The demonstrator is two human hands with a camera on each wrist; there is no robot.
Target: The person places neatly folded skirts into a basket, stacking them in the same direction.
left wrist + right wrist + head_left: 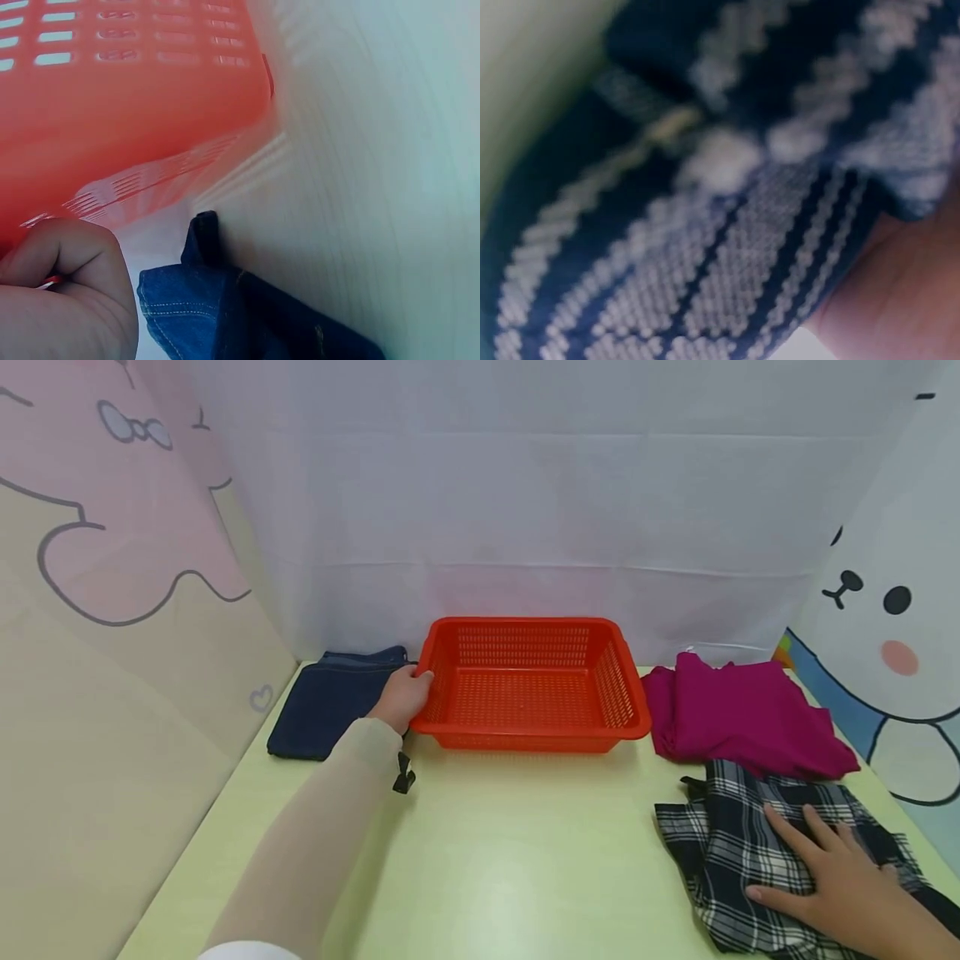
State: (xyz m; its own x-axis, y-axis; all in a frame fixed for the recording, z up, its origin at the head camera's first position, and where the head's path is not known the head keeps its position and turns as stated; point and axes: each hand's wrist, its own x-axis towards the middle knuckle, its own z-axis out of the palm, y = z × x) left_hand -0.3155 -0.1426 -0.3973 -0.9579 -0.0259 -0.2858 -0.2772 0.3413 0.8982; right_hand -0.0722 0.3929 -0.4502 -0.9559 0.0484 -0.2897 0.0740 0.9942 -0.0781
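An orange-red plastic basket stands at the back middle of the table. My left hand grips the left rim of it, and the left wrist view shows the curled fingers at the basket's edge. Folded dark blue jeans lie just left of that hand. At the front right, my right hand rests with spread fingers on a black-and-white plaid cloth garment. The right wrist view is filled by the blurred plaid fabric, with part of the hand at its right edge.
A magenta folded garment lies at the back right, touching the plaid one and close to the basket's right side. The pale yellow-green table is bounded by a white curtain behind and printed walls on both sides.
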